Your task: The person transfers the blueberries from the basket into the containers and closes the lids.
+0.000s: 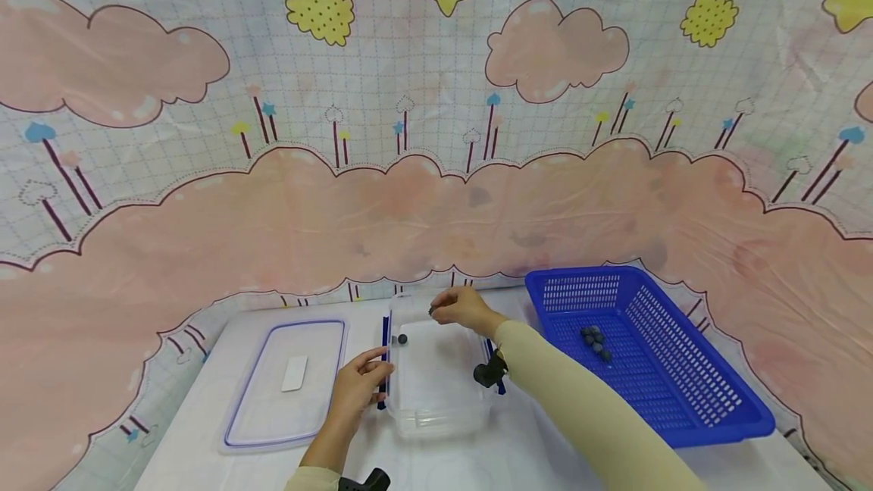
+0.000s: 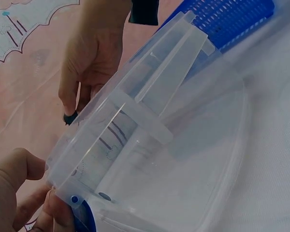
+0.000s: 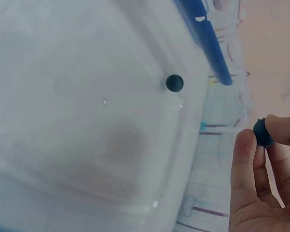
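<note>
A clear plastic box (image 1: 439, 373) with blue side clips stands on the white table. My left hand (image 1: 358, 385) holds its left side; in the left wrist view the fingers (image 2: 58, 208) curl by a blue clip (image 2: 84, 217). Over the box's far end, my right hand (image 1: 467, 309) pinches a blueberry (image 3: 263, 133) between thumb and fingertips. Another blueberry (image 3: 174, 83) lies inside the box, in its far left corner. Several more blueberries (image 1: 596, 339) sit together in a blue basket (image 1: 740, 430) to the right.
Left of the box lies its flat lid (image 1: 242, 400) with a blue seal, and a white rectangle (image 1: 295, 373) shows on it. Behind the table hangs a patterned cloth (image 1: 409, 211). The basket's raised wall stands beside my right forearm.
</note>
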`<state>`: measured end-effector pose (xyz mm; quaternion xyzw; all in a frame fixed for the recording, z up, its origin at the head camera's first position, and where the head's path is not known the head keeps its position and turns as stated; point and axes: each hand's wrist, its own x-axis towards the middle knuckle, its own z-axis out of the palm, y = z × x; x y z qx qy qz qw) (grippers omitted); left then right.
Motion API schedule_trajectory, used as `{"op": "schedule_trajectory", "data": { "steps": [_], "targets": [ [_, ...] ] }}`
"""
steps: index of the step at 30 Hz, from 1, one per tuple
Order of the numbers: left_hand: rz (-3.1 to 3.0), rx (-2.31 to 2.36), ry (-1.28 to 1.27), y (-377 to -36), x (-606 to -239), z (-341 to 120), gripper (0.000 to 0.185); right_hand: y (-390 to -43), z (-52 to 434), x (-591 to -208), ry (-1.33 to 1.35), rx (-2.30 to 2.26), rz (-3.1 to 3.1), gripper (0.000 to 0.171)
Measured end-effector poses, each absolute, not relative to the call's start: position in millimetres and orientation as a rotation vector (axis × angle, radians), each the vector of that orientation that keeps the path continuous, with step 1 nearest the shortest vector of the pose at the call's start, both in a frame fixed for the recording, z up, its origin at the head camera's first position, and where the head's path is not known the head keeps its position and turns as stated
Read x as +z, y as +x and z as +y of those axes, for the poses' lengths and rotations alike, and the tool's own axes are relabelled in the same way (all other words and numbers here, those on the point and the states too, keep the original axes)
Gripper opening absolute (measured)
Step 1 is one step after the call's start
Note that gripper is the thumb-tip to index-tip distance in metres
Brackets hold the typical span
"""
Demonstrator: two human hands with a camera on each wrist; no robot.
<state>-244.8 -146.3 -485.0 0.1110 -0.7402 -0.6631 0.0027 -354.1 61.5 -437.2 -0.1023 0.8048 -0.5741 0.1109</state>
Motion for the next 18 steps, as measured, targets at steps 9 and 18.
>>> {"op": "schedule_trajectory", "data": {
  "steps": [9,18],
  "targets": [
    [-2.304,-2.079,0.361,-246.5,-486.7,-146.5,0.044,-356.2,42.0,-456.3,-0.232,-1.552,2.447,0.019],
    [-2.302,-2.083,0.363,-246.7,-489.7,-145.3,0.044,-362.7,32.8,-489.3,-0.212,-1.481,2.458,0.011]
  ]
}}
